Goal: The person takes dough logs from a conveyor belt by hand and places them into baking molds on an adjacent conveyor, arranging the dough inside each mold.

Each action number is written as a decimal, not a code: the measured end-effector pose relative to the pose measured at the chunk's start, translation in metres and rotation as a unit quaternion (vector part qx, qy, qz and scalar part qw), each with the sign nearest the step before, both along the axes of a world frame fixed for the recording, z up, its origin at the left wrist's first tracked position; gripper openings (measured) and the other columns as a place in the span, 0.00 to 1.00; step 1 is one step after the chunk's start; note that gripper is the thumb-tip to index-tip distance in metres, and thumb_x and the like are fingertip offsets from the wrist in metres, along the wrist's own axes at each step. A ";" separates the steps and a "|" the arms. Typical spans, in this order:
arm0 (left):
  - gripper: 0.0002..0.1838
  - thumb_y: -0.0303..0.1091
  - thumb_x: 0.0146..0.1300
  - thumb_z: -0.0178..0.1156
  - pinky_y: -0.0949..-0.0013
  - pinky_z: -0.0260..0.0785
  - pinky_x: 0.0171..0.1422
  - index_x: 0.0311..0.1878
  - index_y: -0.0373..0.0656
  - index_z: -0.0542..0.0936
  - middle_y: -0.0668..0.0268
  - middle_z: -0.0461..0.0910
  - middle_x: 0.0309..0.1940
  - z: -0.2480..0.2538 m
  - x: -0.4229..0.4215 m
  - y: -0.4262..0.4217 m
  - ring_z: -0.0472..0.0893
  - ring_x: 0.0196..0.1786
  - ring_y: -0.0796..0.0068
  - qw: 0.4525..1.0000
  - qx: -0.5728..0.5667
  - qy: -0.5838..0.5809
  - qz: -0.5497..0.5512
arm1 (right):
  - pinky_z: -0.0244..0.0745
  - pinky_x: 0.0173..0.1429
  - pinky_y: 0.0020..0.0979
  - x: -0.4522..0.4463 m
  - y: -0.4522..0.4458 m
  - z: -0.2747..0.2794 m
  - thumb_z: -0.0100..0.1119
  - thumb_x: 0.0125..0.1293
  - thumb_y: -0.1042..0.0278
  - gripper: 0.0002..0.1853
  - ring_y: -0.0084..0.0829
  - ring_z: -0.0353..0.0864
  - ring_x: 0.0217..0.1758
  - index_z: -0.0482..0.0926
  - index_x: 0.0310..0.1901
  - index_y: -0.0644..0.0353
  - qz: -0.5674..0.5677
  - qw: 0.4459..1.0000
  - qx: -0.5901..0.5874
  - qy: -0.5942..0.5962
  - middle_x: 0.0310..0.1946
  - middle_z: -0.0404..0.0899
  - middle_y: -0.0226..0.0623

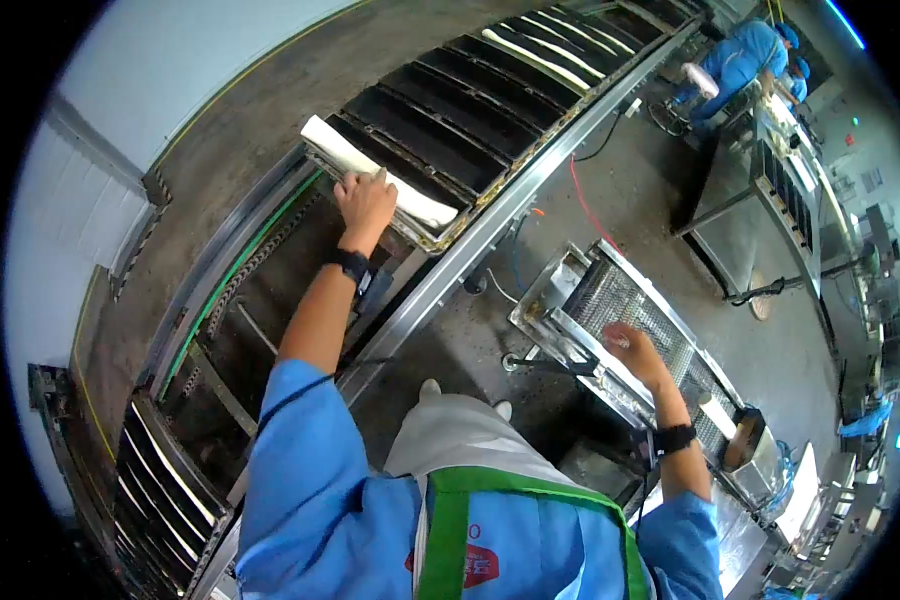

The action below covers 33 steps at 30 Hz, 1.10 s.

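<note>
A long white strip of dough (330,145) lies along the nearest slot of a dark baking tray (450,128) on the rail line. My left hand (366,205) is on the middle of this strip, with its fingers bent over it and closed against it. Over a metal mesh conveyor (660,310) to my right hangs my right hand (635,355). Its fingers look curled and blurred, and nothing can be made out in them. A short pale dough piece (715,415) lies lower down on the mesh, beyond my right wrist.
More trays with thin white strips (540,60) stand at the far end of the line, and others (160,480) at lower left. A chain frame (240,265) lies beside my left arm. Two people in blue (740,65) work at a metal table (735,215).
</note>
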<state>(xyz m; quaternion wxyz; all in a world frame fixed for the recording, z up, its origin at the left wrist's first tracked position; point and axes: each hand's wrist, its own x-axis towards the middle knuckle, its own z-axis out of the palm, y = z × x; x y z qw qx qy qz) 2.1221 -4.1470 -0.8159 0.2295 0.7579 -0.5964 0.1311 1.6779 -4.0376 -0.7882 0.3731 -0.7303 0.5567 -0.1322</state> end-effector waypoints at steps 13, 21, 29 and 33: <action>0.23 0.39 0.50 0.53 0.50 0.48 0.57 0.51 0.45 0.65 0.54 0.54 0.55 -0.041 -0.046 0.013 0.52 0.59 0.51 0.995 -0.005 0.104 0.010 | 0.64 0.48 0.33 -0.129 -0.020 -0.036 0.56 0.48 0.72 0.21 0.38 0.66 0.49 0.67 0.47 0.58 -0.045 0.989 -0.067 0.128 0.45 0.67 0.44; 0.18 0.38 0.51 0.51 0.52 0.42 0.61 0.45 0.42 0.69 0.56 0.57 0.55 -0.042 -0.047 0.015 0.49 0.60 0.48 0.996 -0.043 0.072 0.012 | 0.58 0.53 0.52 -0.218 0.000 -0.059 0.56 0.43 0.74 0.35 0.48 0.51 0.60 0.57 0.56 0.42 -0.146 0.860 0.033 0.487 0.61 0.46 0.31; 0.16 0.37 0.51 0.51 0.53 0.44 0.60 0.43 0.43 0.70 0.57 0.59 0.55 -0.016 -0.064 0.034 0.49 0.60 0.51 0.996 -0.033 0.067 0.057 | 0.68 0.43 0.39 -0.226 -0.032 -0.053 0.56 0.44 0.74 0.21 0.47 0.67 0.47 0.65 0.43 0.55 -0.123 0.874 -0.113 0.457 0.40 0.69 0.44; 0.15 0.38 0.51 0.52 0.53 0.45 0.60 0.42 0.43 0.70 0.56 0.60 0.53 -0.023 -0.062 0.029 0.52 0.58 0.50 0.998 -0.032 0.019 0.051 | 0.69 0.33 0.37 -0.235 -0.066 -0.014 0.59 0.38 0.72 0.21 0.43 0.73 0.33 0.67 0.39 0.56 -0.159 0.933 -0.142 0.289 0.29 0.72 0.46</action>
